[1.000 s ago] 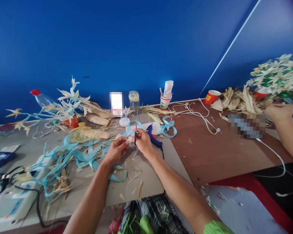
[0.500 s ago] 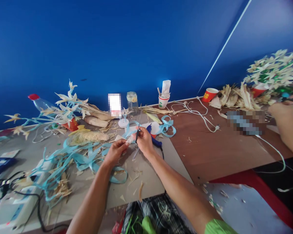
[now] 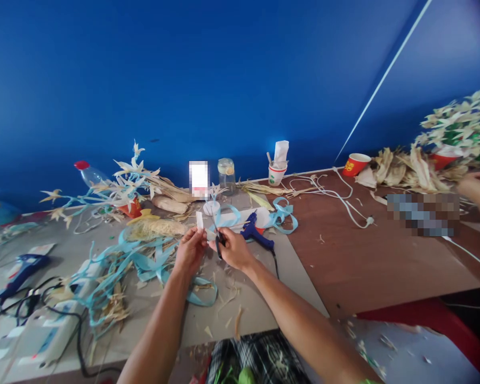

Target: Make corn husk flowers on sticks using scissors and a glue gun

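Note:
My left hand (image 3: 190,247) pinches a small pale strip (image 3: 200,220), likely a piece of corn husk, which stands up above the fingertips. Close beside it on the right, my right hand (image 3: 235,249) holds scissors (image 3: 220,244) by their black handles. The thin blades point up and slightly left, just right of the strip; I cannot tell if they are parted. Behind my right hand lies a blue glue gun (image 3: 256,232) on the table. Light blue ribbon (image 3: 150,265) trails left of my left hand, beside a bundle of pale shredded fibre (image 3: 158,229).
Husk flowers on blue stems (image 3: 134,173), a glass jar (image 3: 226,176) and a white cup (image 3: 277,173) stand along the blue wall. A second glue gun (image 3: 24,272) and a power strip (image 3: 52,333) with cords lie left. At far right is another person's hand (image 3: 478,189).
The view has swung a little left. My hands have drawn slightly lower and toward me, the scissors have tilted, and the pale strip now stands upright in my left fingers.

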Available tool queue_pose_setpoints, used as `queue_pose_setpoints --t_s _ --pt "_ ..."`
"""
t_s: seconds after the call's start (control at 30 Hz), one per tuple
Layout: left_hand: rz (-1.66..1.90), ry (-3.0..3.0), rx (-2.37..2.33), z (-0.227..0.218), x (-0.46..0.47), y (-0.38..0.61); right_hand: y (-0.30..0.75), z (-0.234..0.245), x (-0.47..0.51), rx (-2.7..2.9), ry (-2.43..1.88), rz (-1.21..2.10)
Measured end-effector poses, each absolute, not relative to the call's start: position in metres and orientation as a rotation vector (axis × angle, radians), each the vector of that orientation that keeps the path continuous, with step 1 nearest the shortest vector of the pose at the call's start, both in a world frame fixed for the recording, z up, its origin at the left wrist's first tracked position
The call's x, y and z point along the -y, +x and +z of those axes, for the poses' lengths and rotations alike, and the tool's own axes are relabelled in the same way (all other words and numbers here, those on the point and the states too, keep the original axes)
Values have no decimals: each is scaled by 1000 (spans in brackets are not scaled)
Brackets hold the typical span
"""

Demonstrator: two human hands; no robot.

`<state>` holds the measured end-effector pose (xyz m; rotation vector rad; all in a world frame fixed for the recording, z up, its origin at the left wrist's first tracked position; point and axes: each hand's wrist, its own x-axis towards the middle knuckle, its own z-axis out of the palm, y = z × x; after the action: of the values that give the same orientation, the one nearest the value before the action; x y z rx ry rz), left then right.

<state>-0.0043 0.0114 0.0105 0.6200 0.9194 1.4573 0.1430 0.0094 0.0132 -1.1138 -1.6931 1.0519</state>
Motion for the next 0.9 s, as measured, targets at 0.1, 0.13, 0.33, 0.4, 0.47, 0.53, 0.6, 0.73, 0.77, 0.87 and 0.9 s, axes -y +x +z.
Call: queue_pose_setpoints --t_s 0.1,0.13,0.33,0.4,0.47,0.53,0.6,0.73,0.77,0.87,0.9 --pt "1459 595 -885 13 -10 -4 143 16 -5 1836 -1155 938" --pt "1459 597 -884 13 -9 -4 143 17 -3 1875 -1166 908" --pt "1483 651 -940 16 -6 0 139 14 0 1990 -1170 836" --pt "1485 672 -955 16 -6 1 138 14 1 2007 -1173 817" --pt "1478 698 -983 15 -5 1 138 15 1 2023 -1180 793" --pt "1478 723 -1016 14 -5 2 137 16 1 2037 -1190 772" --pt "1483 740 -1027 13 -6 2 137 16 2 2049 -1197 755" --pt "1480 745 -1029 13 -6 3 136 14 3 2072 -1206 727" --pt "1481 744 -1031 13 -6 4 135 14 3 2074 -1212 723" --pt "1486 745 -1026 13 -6 5 134 13 4 2070 -1231 735" --pt "1486 747 -1024 13 -6 5 134 13 4 2067 -1235 746"
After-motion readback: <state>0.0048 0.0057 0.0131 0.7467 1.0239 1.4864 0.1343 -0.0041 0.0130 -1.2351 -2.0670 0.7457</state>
